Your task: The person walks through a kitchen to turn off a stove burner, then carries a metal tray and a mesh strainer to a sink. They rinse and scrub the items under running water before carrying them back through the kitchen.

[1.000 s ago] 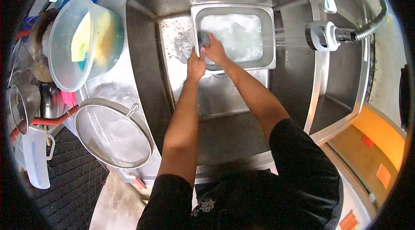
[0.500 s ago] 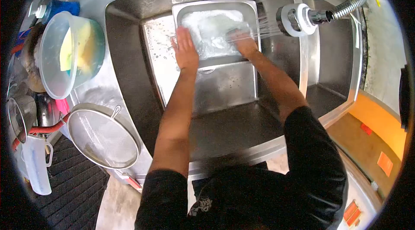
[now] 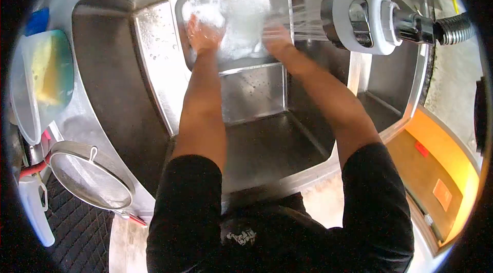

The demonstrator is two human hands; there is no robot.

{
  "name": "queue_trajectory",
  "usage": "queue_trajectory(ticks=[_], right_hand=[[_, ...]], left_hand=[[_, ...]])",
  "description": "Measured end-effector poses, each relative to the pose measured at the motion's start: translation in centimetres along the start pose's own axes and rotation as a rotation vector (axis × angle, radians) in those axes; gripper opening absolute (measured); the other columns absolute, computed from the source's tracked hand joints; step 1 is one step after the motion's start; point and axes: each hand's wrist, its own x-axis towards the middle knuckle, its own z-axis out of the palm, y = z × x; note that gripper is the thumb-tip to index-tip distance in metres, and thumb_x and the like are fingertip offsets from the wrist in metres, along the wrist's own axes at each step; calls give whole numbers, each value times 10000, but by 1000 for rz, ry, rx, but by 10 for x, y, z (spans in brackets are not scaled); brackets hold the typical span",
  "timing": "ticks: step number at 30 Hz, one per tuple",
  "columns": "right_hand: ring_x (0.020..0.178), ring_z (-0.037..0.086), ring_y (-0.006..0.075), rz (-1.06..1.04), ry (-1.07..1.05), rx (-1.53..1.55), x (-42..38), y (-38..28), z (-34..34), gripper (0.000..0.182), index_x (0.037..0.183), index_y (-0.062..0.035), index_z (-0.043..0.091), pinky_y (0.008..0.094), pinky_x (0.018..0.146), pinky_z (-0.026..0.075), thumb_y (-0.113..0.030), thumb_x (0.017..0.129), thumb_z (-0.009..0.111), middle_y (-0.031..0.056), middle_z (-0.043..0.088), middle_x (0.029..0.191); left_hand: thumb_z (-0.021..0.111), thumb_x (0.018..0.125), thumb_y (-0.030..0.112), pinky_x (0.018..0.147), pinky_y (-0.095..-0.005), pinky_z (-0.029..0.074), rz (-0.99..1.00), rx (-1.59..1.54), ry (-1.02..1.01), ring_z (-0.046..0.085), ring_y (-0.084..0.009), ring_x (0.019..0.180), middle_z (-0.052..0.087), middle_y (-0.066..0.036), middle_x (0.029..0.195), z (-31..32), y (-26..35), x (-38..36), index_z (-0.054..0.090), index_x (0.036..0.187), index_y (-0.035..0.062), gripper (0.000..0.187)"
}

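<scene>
A rectangular steel pan (image 3: 233,70) with foamy water (image 3: 241,24) sits in the large sink basin. My left hand (image 3: 205,35) is inside the pan at its left, in the suds, with the fingers apart. My right hand (image 3: 277,36) is at the pan's right side under the spray, its fingers blurred by water and motion. From the right, a white and chrome spray head (image 3: 359,21) on a metal hose throws water across the pan toward my right hand.
On the left ledge stand a clear tub (image 3: 25,88) with a yellow and green sponge (image 3: 46,70) and a round mesh strainer (image 3: 90,178). A white pitcher (image 3: 36,211) hangs below. A second basin (image 3: 382,88) lies right, beside an orange panel (image 3: 436,170).
The view has shifted, so the spray head looks larger and nearer. My left hand has moved from the pan's front left edge into the suds. My right hand stays at the right side.
</scene>
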Motion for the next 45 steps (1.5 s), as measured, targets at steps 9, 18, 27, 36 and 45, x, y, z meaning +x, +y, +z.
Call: queue_trajectory(ticks=[9,18,27,36,45], right_hand=[[1126,520,342,63,-57,1188,-12,-58,-48,377,1164,-24,559,449,985,381,-215,855,457,205,570,1165],[1097,503,314,54,530,333,43,21,-45,407,1200,-74,491,423,974,379,-191,810,503,161,528,1184],[1077,532,252,175,-145,719,-19,-8,-51,238,917,-44,684,441,900,402,-181,809,523,176,618,1050],[1221,355,413,397,511,1123,79,-94,-92,411,1214,-99,490,510,1016,294,-104,803,508,189,360,1362],[1152,432,211,561,377,2467,34,-8,-115,436,1190,-34,507,395,948,370,-324,864,509,102,488,1251]], left_hand=[[512,819,248,1045,-469,273,24,-64,17,398,-385,1200,507,-199,1199,24,3,22,603,1053,-40,383],[570,784,473,1024,-500,299,342,-132,330,463,-378,1159,486,-255,1203,30,-7,20,392,1289,-55,753],[578,828,350,1077,-442,249,59,-241,134,434,-322,1218,443,-191,1319,23,2,5,383,1331,9,638],[680,684,212,867,-455,404,-150,16,435,482,-384,1031,495,-255,1091,-76,-49,-71,524,1078,14,468],[516,750,57,901,-319,428,-203,-1258,-78,584,-298,1042,587,-218,1145,-100,-54,-99,650,1009,-16,301]])
